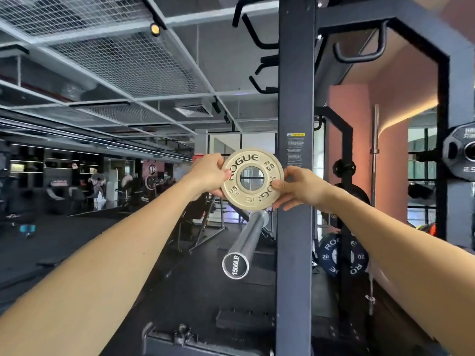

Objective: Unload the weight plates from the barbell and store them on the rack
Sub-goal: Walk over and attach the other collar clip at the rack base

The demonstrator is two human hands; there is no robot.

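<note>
A small cream weight plate marked ROGUE and 0.5 hangs in the air, upright, facing me. My left hand pinches its left rim and my right hand pinches its right rim. Below it, the bare steel barbell sleeve points toward me, its end cap reading 1500LB. The plate is clear of the sleeve. The dark rack upright stands just behind the plate's right edge.
A blue 20 plate sits low on the rack at right. A black 2.5 plate hangs on a peg at the far right edge. A spare bar stands vertical by the pink wall. Gym machines fill the dark left background.
</note>
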